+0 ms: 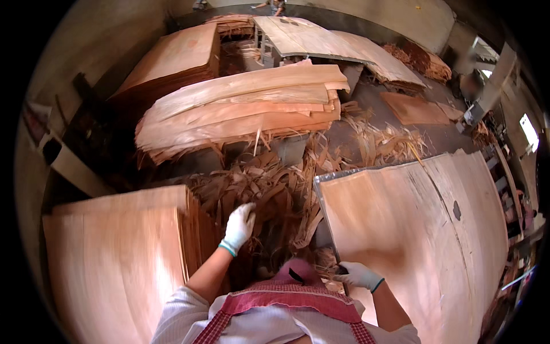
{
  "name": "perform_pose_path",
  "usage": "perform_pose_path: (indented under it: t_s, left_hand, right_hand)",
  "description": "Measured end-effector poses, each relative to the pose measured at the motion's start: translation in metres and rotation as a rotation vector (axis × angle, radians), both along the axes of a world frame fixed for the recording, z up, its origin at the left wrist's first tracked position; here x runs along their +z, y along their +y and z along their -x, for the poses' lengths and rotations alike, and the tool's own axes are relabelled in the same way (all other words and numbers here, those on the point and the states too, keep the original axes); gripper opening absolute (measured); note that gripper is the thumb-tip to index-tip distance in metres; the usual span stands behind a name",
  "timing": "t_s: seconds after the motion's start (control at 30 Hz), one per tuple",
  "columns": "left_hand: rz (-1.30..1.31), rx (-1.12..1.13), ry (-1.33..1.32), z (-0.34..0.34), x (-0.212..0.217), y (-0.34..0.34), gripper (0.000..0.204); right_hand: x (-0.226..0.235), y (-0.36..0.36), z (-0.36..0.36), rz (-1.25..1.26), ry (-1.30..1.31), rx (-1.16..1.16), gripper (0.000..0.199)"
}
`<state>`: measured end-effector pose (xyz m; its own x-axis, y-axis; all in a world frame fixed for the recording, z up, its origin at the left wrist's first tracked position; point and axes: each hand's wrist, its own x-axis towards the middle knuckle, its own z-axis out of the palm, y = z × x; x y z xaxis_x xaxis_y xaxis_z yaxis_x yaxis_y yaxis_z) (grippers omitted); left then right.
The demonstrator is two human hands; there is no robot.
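Note:
My left hand, in a white glove with a green cuff, reaches out above a heap of torn veneer strips. Its fingers are apart and nothing shows in them. To the left of it stands a stack of wood veneer sheets. My right hand, gloved the same way, is closed round a small dark object, whose kind is mostly hidden. That hand is over the near left edge of a wide veneer sheet, which has a dark knot and a long crack.
Ahead lies a pile of uneven veneer sheets. Beyond it are another tall veneer stack and a long table with sheets on it. Loose strips litter the floor. A person is at the far end.

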<state>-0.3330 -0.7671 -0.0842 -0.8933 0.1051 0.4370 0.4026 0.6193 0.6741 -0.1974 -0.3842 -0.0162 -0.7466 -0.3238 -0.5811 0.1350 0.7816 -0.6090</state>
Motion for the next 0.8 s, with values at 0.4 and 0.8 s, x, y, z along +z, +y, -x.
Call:
perform_pose_path:
  t_s: [0.4, 0.8]
  left_hand:
    - [0.248, 0.032, 0.009, 0.43, 0.016, -0.034, 0.027]
    - [0.638, 0.215, -0.033, 0.755, -0.047, -0.017, 0.071]
  right_hand:
    - [-0.042, 0.002, 0.341, 0.11, 0.301, -0.454, 0.025]
    - [-0.009, -0.037, 0.628, 0.033, 0.324, -0.526, 0.026]
